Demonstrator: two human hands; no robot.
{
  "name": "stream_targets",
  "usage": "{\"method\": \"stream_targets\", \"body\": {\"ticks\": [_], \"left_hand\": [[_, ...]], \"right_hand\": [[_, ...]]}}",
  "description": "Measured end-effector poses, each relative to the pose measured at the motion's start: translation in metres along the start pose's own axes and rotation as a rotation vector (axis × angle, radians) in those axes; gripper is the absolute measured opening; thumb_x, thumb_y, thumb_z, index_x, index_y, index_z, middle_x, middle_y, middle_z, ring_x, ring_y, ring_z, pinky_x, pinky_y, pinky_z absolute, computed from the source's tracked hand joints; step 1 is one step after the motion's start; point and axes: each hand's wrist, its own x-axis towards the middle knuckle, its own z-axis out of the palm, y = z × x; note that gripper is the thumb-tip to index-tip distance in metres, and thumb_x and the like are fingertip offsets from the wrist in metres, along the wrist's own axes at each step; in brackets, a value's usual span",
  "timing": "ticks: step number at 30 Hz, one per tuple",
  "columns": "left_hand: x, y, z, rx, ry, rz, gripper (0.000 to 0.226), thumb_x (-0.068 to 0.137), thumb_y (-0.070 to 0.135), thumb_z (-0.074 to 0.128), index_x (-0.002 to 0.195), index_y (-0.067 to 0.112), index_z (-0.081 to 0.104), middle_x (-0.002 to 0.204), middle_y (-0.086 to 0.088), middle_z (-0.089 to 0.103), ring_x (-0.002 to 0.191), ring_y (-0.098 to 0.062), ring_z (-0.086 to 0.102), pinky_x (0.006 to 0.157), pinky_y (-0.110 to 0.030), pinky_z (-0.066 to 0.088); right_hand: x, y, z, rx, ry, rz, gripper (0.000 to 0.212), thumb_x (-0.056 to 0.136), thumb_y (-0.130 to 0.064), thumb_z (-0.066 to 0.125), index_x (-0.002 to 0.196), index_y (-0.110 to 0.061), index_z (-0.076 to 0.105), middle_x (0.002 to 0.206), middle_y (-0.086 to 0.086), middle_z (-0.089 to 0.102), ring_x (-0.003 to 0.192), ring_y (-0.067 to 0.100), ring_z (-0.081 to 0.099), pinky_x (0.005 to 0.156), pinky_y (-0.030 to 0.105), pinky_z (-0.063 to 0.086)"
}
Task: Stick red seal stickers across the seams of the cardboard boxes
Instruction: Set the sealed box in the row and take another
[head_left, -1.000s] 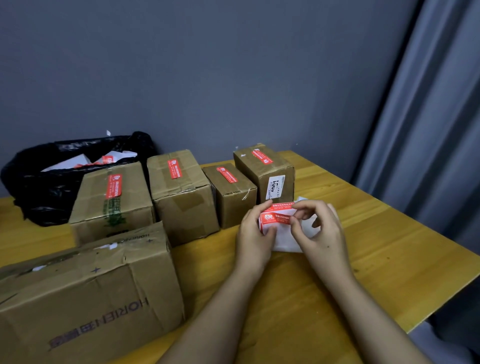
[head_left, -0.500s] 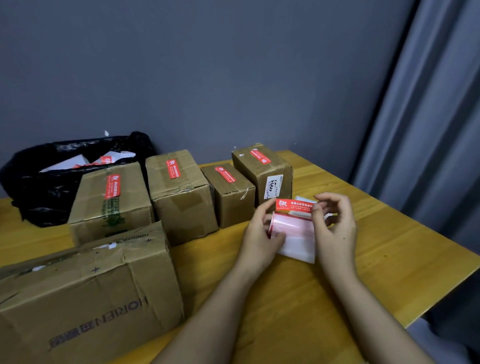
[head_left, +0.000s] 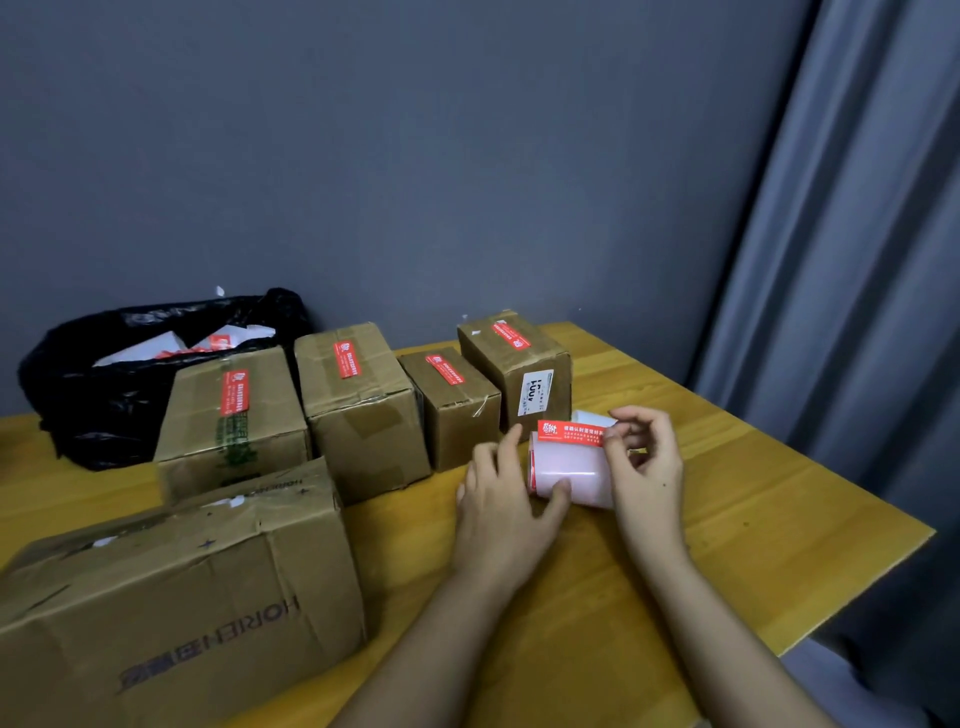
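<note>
Above the wooden table (head_left: 753, 519), the right hand (head_left: 647, 467) pinches one end of a red seal sticker (head_left: 571, 433), lifted off so its glue touches nothing. The left hand (head_left: 501, 499) grips the pink backing strip (head_left: 569, 470) between thumb and fingers, apparently steadying it for the peel. Four small boxes in the back row already wear seals; the large box (head_left: 171, 608) in front, well to the left, shows none and is probably next.

Above the yellow wooden table (head_left: 753, 519), the right hand (head_left: 647, 467) pinches a red rectangular seal sticker (head_left: 570, 433); the left hand (head_left: 506, 499) holds the pale backing sheet (head_left: 569, 470), probably glossy paper.
</note>
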Motion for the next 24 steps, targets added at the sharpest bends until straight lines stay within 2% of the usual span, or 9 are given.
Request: {"method": "stream_targets", "body": {"ticks": [2,4,6,10,12,14,17,21,24], "left_hand": [[-0.001,0.003,-0.006,-0.013,0.113,0.053,0.078,0.075,0.063,0.025,0.141,0.025,0.037,0.119,0.004,0.041,0.115,-0.013,0.044,0.1,-0.027,0.036],[0.002,0.007,-0.013,-0.062,0.168,0.133,0.062,0.081,0.055,0.032,0.134,0.024,0.046,0.116,0.004,0.044,0.111,-0.012,0.048,0.097,-0.028,0.042],[0.005,0.013,-0.021,-0.075,0.174,0.209,0.048,0.088,0.042,0.046,0.131,0.022,0.049,0.118,0.004,0.047,0.112,-0.011,0.051,0.097,-0.029,0.044],[0.014,0.031,-0.048,-0.076,0.126,0.181,0.048,0.09,0.034,0.06,0.134,0.025,0.043,0.127,0.007,0.045,0.112,-0.007,0.051,0.09,-0.019,0.042],[0.017,0.038,-0.068,-0.127,0.128,0.145,0.039,0.09,0.032,0.061,0.126,0.028,0.048,0.116,0.011,0.056,0.103,-0.005,0.057,0.089,-0.024,0.048],[0.018,0.04,-0.09,-0.177,0.148,0.14,0.024,0.088,0.027,0.062,0.112,0.028,0.057,0.094,0.014,0.064,0.088,-0.006,0.061,0.084,-0.034,0.052],[0.018,0.04,-0.12,-0.197,0.205,0.149,0.006,0.087,0.021,0.064,0.092,0.024,0.066,0.081,0.011,0.068,0.076,-0.007,0.064,0.076,-0.035,0.054],[0.014,0.034,-0.166,-0.23,0.275,0.124,0.009,0.086,0.016,0.066,0.081,0.023,0.066,0.075,0.008,0.067,0.07,-0.008,0.063,0.071,-0.028,0.053],[0.003,0.024,-0.199,-0.243,0.313,0.093,0.014,0.085,0.013,0.066,0.078,0.025,0.064,0.074,0.004,0.066,0.07,-0.014,0.063,0.071,-0.031,0.052]], "right_hand": [[-0.001,-0.002,-0.002,0.006,-0.012,0.002,0.023,0.089,0.005,0.057,0.095,-0.017,0.06,0.087,-0.003,0.06,0.073,0.006,0.051,0.069,0.014,0.042],[-0.001,-0.006,-0.004,0.002,-0.03,-0.005,0.024,0.09,0.004,0.055,0.095,-0.018,0.06,0.09,-0.005,0.061,0.076,0.006,0.053,0.071,0.015,0.043],[-0.002,-0.012,-0.005,0.0,-0.038,-0.025,0.025,0.091,0.004,0.054,0.094,-0.02,0.059,0.092,-0.007,0.062,0.08,0.002,0.055,0.073,0.015,0.043],[-0.005,-0.029,0.0,0.047,-0.046,-0.075,0.016,0.092,-0.002,0.053,0.096,-0.016,0.06,0.093,-0.008,0.062,0.085,0.002,0.057,0.075,0.017,0.046],[-0.005,-0.044,0.005,0.078,-0.058,-0.106,0.016,0.092,0.0,0.052,0.096,-0.014,0.06,0.092,-0.008,0.063,0.084,0.001,0.058,0.074,0.015,0.045],[-0.003,-0.062,0.014,0.147,-0.073,-0.102,0.019,0.093,0.004,0.051,0.095,-0.013,0.06,0.091,-0.006,0.062,0.083,-0.001,0.057,0.073,0.012,0.044],[0.001,-0.087,0.027,0.244,-0.106,-0.088,0.02,0.093,-0.002,0.053,0.092,-0.02,0.06,0.089,-0.004,0.061,0.081,0.003,0.055,0.072,0.016,0.044],[0.0,-0.115,0.05,0.308,-0.215,-0.051,0.019,0.093,-0.004,0.056,0.09,-0.022,0.061,0.087,-0.007,0.062,0.082,0.008,0.057,0.074,0.025,0.047],[-0.007,-0.139,0.071,0.342,-0.338,-0.028,0.016,0.091,-0.006,0.061,0.09,-0.022,0.063,0.085,-0.005,0.064,0.081,0.009,0.059,0.073,0.024,0.049]]}}
